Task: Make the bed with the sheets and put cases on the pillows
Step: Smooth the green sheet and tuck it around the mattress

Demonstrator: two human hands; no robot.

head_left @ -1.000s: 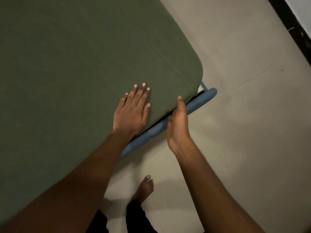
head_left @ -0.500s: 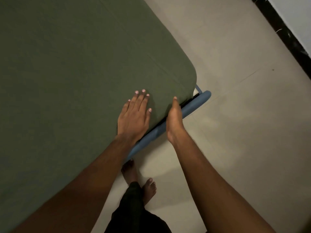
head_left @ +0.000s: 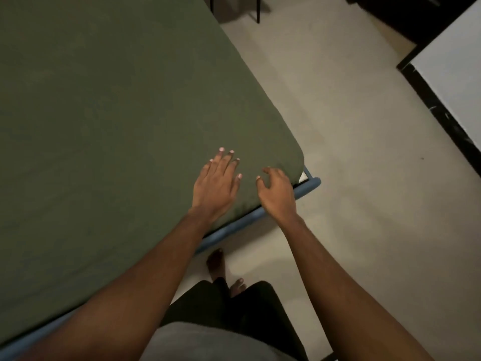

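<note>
Green sheet (head_left: 104, 126), left hand (head_left: 216, 186) flat, right hand (head_left: 276, 195) (fingers (head_left: 272, 172) curled)

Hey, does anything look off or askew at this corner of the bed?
Mostly tidy: the green sheet lies smooth. One small oddity: a white patch peeks out below the sheet's corner, above the blue frame, perhaps uncovered mattress.

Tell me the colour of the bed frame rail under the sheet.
Blue: the bed frame rail shows along the edge of the green sheet, in the head view.
</note>
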